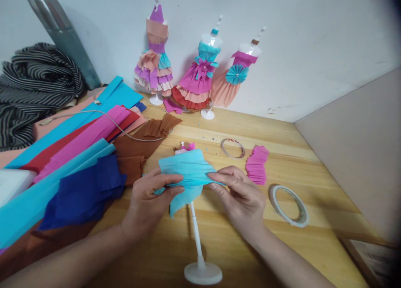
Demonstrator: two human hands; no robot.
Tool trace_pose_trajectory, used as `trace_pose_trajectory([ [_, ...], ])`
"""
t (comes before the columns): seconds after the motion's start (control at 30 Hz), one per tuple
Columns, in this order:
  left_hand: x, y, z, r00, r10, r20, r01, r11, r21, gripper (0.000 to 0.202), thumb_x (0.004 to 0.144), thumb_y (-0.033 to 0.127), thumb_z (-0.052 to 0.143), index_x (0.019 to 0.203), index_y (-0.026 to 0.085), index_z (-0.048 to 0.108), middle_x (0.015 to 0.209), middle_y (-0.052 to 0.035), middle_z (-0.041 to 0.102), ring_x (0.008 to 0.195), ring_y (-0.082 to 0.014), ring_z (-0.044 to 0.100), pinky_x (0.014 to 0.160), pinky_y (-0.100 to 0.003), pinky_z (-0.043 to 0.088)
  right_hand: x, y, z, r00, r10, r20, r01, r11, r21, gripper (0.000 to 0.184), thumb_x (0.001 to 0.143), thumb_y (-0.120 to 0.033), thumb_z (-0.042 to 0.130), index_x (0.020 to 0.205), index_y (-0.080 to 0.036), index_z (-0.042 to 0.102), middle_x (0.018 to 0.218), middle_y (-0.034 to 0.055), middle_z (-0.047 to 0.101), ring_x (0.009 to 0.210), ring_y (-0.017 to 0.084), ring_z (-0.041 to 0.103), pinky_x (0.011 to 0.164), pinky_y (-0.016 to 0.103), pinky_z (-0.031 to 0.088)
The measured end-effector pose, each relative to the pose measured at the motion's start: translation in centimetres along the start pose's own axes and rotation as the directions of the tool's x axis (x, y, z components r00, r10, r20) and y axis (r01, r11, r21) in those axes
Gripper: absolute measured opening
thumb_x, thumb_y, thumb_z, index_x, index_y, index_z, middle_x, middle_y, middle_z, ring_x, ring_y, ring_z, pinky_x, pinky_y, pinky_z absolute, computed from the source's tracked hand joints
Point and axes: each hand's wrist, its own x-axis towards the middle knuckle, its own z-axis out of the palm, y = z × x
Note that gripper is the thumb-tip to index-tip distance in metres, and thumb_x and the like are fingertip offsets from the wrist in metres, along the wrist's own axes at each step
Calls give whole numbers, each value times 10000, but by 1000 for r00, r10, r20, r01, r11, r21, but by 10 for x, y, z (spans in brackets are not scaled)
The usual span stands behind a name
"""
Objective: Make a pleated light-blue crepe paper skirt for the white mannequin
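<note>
My left hand (153, 196) pinches the left side of a light blue crepe paper piece (188, 167) between thumb and fingers. The right edge of the same paper is gripped by my right hand (241, 192). Gathered folds run across the paper between both hands. It covers the body of a small white mannequin stand (196, 238), whose pole and round base show below. A bit of magenta paper and the white neck peek out above the blue. Whether the paper is fixed to the mannequin is hidden.
Against the wall stand three dressed mannequins (156, 66). Folded crepe papers (78, 133) and a dark blue piece (84, 188) lie left, with a cable across. Right are a pleated magenta strip (257, 165), a thin tape ring (232, 148) and a white tape roll (288, 205). Behind stands a bottle (65, 41).
</note>
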Motion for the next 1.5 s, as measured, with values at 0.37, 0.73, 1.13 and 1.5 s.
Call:
trace_pose_trajectory([
  [0.37, 2, -2, -3, 978, 206, 42, -210, 961, 179, 97, 726, 110, 739, 815, 146, 729, 707, 2, 669, 614, -80, 627, 568, -122, 500, -1, 8, 2, 998, 53, 44, -52, 999, -17, 259, 799, -74, 657, 982, -248, 714, 808, 27, 645, 711, 149, 611, 601, 279, 501],
  [0.73, 3, -2, -3, 986, 167, -13, -163, 973, 166, 109, 740, 144, 727, 837, 187, 751, 720, 1, 702, 616, -95, 639, 553, -147, 512, 4, 6, -4, 989, 40, 140, -40, 999, -8, 251, 812, -99, 654, 1025, -230, 667, 813, 23, 646, 716, 151, 598, 629, 276, 479],
  [1.13, 0, -3, -2, 996, 93, 5, -93, 996, -16, 251, 684, 49, 747, 868, 220, 757, 795, 14, 712, 660, -79, 644, 566, -119, 505, 3, 5, -3, 949, 255, 184, -277, 955, 110, 165, 811, -245, 680, 973, -225, 711, 762, 40, 661, 688, 168, 604, 598, 295, 488],
  [1.5, -2, -2, 1, 996, -86, -3, 86, 996, -26, 136, 671, 87, 753, 752, 197, 749, 678, 11, 684, 602, -106, 628, 521, -161, 506, 4, -3, -6, 951, 234, 203, -246, 969, 35, 89, 843, -257, 642, 779, -196, 640, 712, 29, 632, 667, 159, 592, 599, 279, 470],
])
